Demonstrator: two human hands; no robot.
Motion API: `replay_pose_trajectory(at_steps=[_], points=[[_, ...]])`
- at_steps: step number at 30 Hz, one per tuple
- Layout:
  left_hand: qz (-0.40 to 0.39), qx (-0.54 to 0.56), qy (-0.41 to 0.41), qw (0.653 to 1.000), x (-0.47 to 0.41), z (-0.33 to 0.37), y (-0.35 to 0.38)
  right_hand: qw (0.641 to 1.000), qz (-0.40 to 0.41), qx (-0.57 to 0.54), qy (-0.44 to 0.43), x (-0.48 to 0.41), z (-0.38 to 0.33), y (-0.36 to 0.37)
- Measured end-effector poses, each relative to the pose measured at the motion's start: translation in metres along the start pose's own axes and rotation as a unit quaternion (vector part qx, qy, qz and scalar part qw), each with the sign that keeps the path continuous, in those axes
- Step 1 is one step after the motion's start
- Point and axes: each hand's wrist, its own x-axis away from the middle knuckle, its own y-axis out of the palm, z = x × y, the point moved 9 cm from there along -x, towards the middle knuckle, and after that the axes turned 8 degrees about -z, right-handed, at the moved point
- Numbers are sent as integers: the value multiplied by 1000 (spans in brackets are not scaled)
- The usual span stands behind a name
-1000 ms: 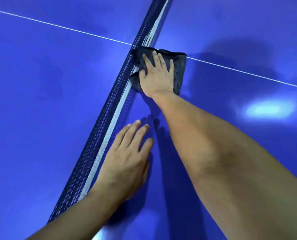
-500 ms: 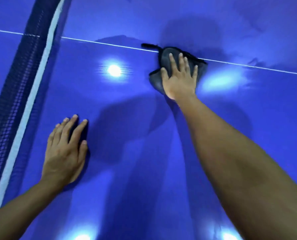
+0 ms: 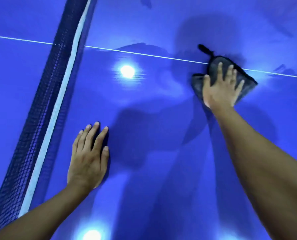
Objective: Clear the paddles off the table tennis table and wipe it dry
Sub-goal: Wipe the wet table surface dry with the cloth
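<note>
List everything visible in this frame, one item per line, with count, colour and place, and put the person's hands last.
table: one, glossy blue, fills the whole view
net: one, dark mesh with a white top band, runs diagonally down the left side
centre line: one, white, crosses the table under the net and passes under the cloth
cloth: one, dark grey, flat on the table at upper right, across the centre line
light reflections: at least two, white, one mid-table right of the net and one at the bottom edge
left hand: one, flat on the bare table, right of the net
right hand: one, fingers spread, presses on the cloth
</note>
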Motion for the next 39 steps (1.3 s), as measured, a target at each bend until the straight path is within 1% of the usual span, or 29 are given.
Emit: replay_pose_trajectory(at_steps=[3,6,8,10,11,13,16,19,23,25,26,29,32,34,36,39], points=[[-5,-9,0,1000,0,-2,1,990,-1,25,-141,27,-149,33],[-9,-14,-3,1000,-1,-3,2,961,-17,37,-275,85,-291,68],[-12,-18,3,1000,0,-3,3,933,-59,53,-350,123,-351,87],[-19,-9,14,1000,0,-2,5,922,-87,65,-372,135,-366,92],[-24,-8,14,1000,0,-4,5,922,-88,64,-371,135,-362,90],[-28,-3,12,1000,-2,-5,5,935,-73,49,-344,126,-332,80],[-30,4,5,1000,-1,-5,5,960,-38,10,-277,104,-247,59],[-28,7,0,1000,-1,-3,3,983,-10,-8,-182,75,-119,29],[-27,4,-10,1000,-2,-4,2,1000,3,-16,-13,64,68,-5],[-27,4,-9,1000,-3,-4,3,998,14,-26,60,69,133,-13],[-24,6,-11,1000,-3,-5,3,996,21,-25,83,71,151,-16],[-12,5,-10,1000,1,-7,4,995,28,-17,92,68,159,-9],[0,12,4,1000,1,-8,4,997,22,-1,73,67,155,-10],[7,26,3,1000,3,-10,6,999,17,2,47,70,139,-10],[17,51,13,998,2,-11,6,1000,23,8,-13,80,93,-3],[39,77,26,996,11,-13,-2,991,38,16,-124,110,-16,20]])
